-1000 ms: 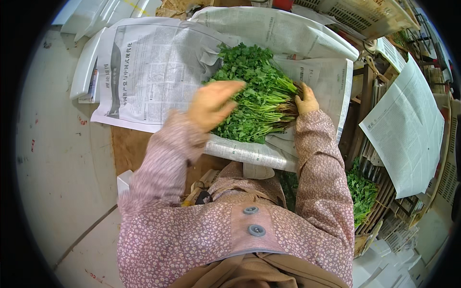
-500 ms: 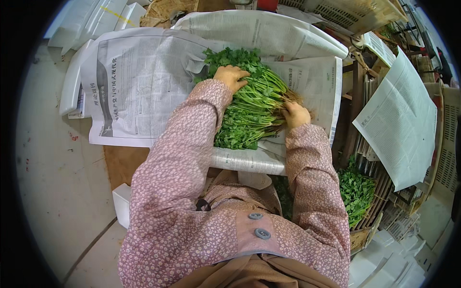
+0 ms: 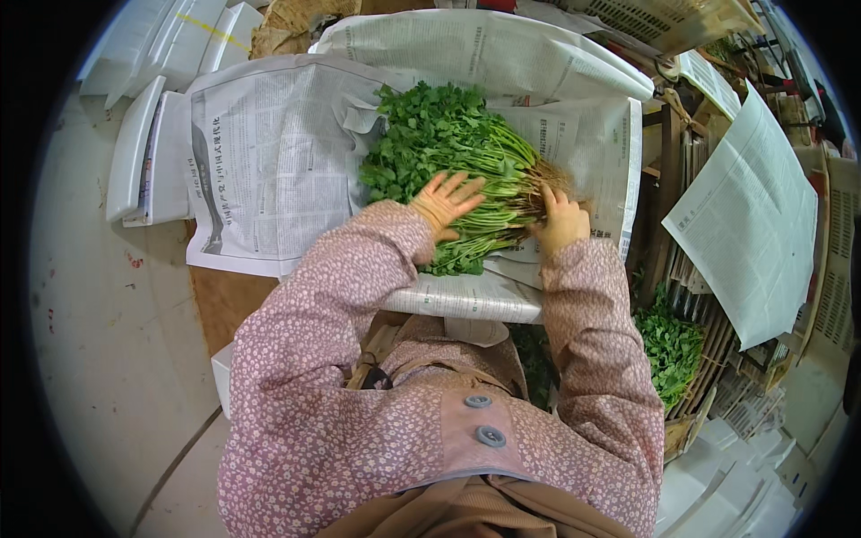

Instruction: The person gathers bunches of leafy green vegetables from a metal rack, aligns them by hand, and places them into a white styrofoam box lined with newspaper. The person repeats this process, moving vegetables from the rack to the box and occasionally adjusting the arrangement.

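One rooted coriander bundle (image 3: 471,148) lies crosswise on overlapping newspaper sheets (image 3: 269,152), its long axis running roughly parallel to their near edge. The leaves (image 3: 408,134) fan out toward the left edge of the paper, and the pale stems (image 3: 502,175) narrow rightward to a tangle of brown roots (image 3: 547,170) that points at the right edge, with some bare newsprint between. That direction decides which hand is nearer to what: the right hand (image 3: 562,220) is at the root end, its fingertips bent against the roots from the near side, though I cannot tell whether its grip is clamped on them or only resting there. The left hand (image 3: 446,202) lies over the near half of the bundle, where leaf gives way to stem; its grip is apart, fingers spread and pointing toward the roots, and whether the palm presses down is hidden. From both hands, most of the leafy mass lies farther off, toward the far edge and the left. Beyond the right edge hangs a loose newspaper page (image 3: 753,224), and a second bunch of greens (image 3: 668,350) sits nearer the body.
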A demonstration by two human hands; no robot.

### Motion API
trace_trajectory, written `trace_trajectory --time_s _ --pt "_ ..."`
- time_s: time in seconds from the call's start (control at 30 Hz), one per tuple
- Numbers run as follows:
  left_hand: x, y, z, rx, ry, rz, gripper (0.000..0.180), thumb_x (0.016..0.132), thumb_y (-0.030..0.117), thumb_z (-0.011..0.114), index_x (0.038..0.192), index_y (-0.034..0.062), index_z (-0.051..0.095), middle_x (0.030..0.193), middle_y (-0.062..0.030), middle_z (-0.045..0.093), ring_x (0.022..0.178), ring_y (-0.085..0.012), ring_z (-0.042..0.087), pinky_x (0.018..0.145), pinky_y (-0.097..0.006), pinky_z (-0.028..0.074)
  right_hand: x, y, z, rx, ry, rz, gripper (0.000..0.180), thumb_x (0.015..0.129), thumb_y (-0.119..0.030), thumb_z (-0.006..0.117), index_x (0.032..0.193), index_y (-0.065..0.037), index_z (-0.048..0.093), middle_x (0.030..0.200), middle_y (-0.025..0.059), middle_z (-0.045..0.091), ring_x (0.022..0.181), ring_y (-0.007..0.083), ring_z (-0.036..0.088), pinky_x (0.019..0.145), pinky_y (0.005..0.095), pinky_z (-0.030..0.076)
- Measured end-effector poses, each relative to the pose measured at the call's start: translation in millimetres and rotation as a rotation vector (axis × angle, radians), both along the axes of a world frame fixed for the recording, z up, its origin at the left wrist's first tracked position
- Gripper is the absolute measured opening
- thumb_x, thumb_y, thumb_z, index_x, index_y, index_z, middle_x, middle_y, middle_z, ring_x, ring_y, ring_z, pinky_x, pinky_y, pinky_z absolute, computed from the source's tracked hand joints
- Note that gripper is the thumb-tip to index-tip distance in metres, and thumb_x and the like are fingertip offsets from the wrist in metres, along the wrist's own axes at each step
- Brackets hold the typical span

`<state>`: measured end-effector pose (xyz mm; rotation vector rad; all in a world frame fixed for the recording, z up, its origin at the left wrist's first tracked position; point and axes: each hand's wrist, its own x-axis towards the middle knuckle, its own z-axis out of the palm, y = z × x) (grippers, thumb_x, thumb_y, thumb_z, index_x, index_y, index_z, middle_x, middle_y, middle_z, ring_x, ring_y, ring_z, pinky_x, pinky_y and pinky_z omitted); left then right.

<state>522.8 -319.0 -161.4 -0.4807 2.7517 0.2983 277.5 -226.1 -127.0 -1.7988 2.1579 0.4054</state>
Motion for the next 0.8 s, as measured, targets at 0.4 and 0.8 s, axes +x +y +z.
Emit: trace_trajectory --time_s 0.4,0.8 --pt "11 -39 28 -0.029 0.021 -0.042 0.065 0.081 0.029 0.065 0.139 0.0254 0.035 0.148 -0.0056 0.030 0.135 -0.0273 0.029 0.111 -0.045 0.026 15 -5 -4 0.182 -0.228 -0.125 0.049 0.080 -0.022 0.067 0.121 -0.007 0.045 0.116 0.0130 0.056 0.101 0.0288 0.062 0.080 0.0395 0.053" --pt "-22 -44 108 0.252 0.221 0.296 0.052 0.087 0.021 0.057 0.136 0.0143 0.041 0.139 -0.0107 0.043 0.127 -0.0276 0.041 0.105 -0.040 0.034 16 -21 39 0.260 -0.125 -0.193 0.058 0.086 -0.036 0.063 0.133 -0.009 0.044 0.117 0.0158 0.057 0.102 0.0312 0.060 0.087 0.0380 0.050"
